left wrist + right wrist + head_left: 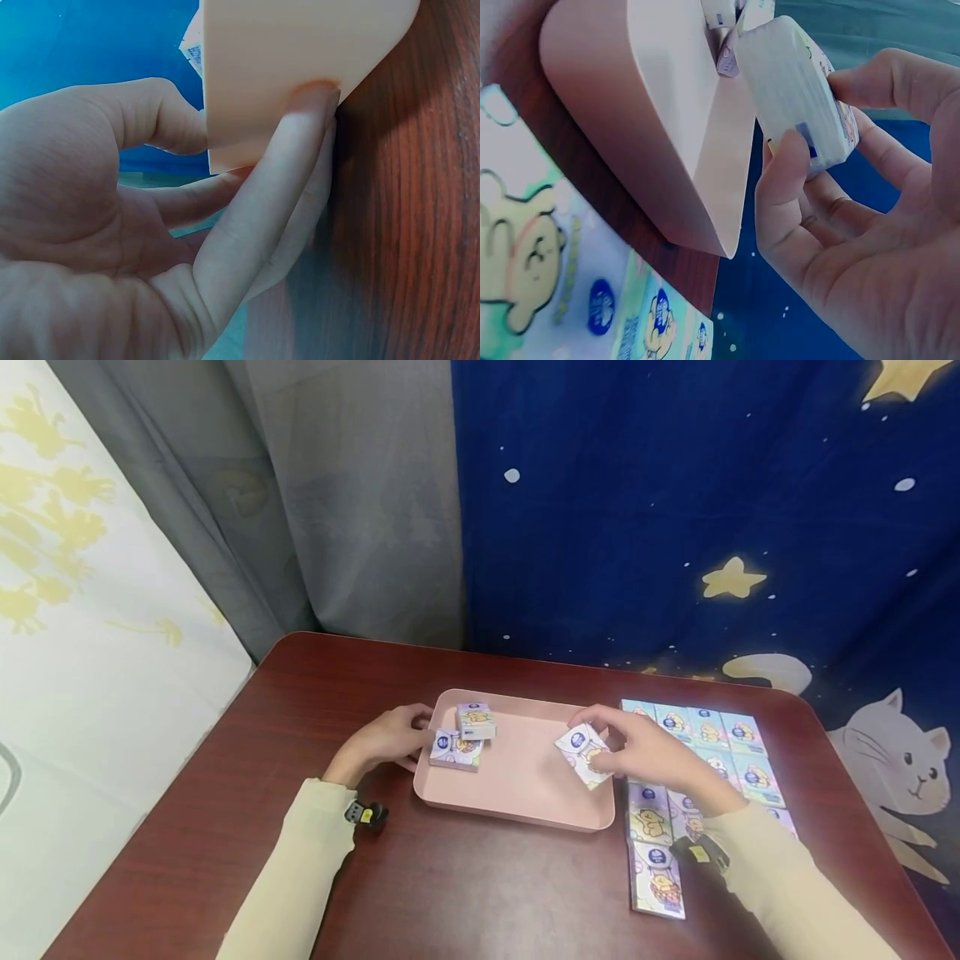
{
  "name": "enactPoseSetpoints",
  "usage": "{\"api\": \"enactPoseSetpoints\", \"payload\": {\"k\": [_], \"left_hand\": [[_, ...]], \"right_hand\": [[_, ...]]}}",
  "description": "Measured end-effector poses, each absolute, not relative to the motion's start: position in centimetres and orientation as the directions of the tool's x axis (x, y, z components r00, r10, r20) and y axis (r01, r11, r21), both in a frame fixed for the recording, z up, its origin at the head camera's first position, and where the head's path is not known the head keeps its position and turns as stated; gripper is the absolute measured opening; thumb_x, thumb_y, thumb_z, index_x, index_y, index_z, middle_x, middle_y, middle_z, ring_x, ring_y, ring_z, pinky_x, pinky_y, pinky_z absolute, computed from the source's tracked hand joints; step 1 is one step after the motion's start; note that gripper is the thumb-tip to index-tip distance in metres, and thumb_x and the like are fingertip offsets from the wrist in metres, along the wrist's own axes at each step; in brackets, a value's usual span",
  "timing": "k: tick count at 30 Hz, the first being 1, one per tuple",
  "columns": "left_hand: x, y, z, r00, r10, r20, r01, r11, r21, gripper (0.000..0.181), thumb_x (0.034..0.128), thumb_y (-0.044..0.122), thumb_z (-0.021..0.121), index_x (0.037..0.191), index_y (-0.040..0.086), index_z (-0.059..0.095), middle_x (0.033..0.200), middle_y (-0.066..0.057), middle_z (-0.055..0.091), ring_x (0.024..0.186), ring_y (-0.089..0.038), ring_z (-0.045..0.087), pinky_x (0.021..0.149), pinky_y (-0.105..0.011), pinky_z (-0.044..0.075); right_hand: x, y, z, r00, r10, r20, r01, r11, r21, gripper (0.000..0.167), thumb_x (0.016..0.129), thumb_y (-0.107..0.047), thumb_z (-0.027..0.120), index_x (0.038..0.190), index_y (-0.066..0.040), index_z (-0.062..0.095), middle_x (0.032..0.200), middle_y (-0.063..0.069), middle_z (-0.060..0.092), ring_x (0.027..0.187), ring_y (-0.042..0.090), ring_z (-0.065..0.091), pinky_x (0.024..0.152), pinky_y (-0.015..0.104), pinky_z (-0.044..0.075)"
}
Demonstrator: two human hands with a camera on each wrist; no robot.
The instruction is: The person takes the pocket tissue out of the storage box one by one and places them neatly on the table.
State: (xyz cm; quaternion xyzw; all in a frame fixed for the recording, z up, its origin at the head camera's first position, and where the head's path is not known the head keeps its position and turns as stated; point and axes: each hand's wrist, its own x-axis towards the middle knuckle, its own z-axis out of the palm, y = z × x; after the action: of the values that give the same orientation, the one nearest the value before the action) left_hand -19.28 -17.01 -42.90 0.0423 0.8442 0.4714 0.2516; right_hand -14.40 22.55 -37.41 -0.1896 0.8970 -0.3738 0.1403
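A pink tray (517, 781) lies on the table, with two small tissue packs in its left part. One pack (476, 720) rests partly over the other pack (454, 752). At the tray's left end my left hand (390, 735) grips the rim; in the left wrist view the thumb lies at the edge and the fingers press the outer wall (259, 67). My right hand (651, 753) holds a tissue pack (579, 750), tilted, above the tray's right end. Seen from the right wrist, thumb and fingers pinch this pack (787, 90) by its sides.
Right of the tray, several tissue packs (649, 818) lie in rows, partly hidden under my right forearm. The dark red wooden table (480, 885) reaches a grey curtain (367, 510) and a blue star-patterned curtain (622, 527) at the back.
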Motion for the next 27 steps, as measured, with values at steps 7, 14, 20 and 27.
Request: {"api": "enactPoseSetpoints", "payload": {"k": [7,14,20,27], "left_hand": [[-19.3,-17.0,-42.8,-0.869,0.315,-0.382,-0.164,0.544,0.823,0.060,0.1046,0.018,0.069,0.157,-0.005,0.048,0.128,-0.023,0.067,0.091,-0.026,0.077,0.073,-0.040,0.069],[-19.1,-17.1,-42.7,-0.864,0.318,-0.391,-0.184,0.522,0.833,0.062,0.1045,0.018,0.071,0.157,-0.005,0.047,0.127,-0.023,0.067,0.092,-0.027,0.077,0.073,-0.042,0.069],[-19.1,-17.0,-42.7,-0.863,0.306,-0.401,-0.201,0.520,0.830,0.062,0.1042,0.017,0.071,0.157,-0.004,0.047,0.127,-0.022,0.066,0.091,-0.027,0.077,0.074,-0.042,0.069],[-19.2,-17.0,-42.8,-0.863,0.309,-0.399,-0.200,0.518,0.832,0.061,0.1041,0.016,0.071,0.157,-0.004,0.048,0.126,-0.022,0.066,0.091,-0.027,0.077,0.075,-0.043,0.069]], "right_hand": [[-12.2,24.0,-36.8,-0.907,-0.391,-0.159,-0.142,0.637,-0.757,0.055,0.094,-0.015,0.080,0.148,-0.019,0.065,0.133,0.011,0.067,0.106,0.029,0.066,0.081,0.040,0.061],[-9.8,25.9,-37.1,-0.927,-0.322,-0.192,-0.045,0.604,-0.796,0.060,0.097,-0.014,0.081,0.153,-0.014,0.061,0.134,0.016,0.066,0.105,0.027,0.070,0.079,0.035,0.064],[-7.6,27.5,-37.5,-0.942,-0.253,-0.220,0.031,0.587,-0.809,0.062,0.096,-0.014,0.082,0.154,-0.010,0.060,0.133,0.019,0.064,0.103,0.028,0.071,0.074,0.037,0.063],[-5.3,29.8,-38.5,-0.935,-0.220,-0.278,0.132,0.513,-0.848,0.062,0.098,-0.015,0.082,0.155,-0.006,0.057,0.144,0.029,0.057,0.113,0.036,0.069,0.081,0.037,0.066]]}}
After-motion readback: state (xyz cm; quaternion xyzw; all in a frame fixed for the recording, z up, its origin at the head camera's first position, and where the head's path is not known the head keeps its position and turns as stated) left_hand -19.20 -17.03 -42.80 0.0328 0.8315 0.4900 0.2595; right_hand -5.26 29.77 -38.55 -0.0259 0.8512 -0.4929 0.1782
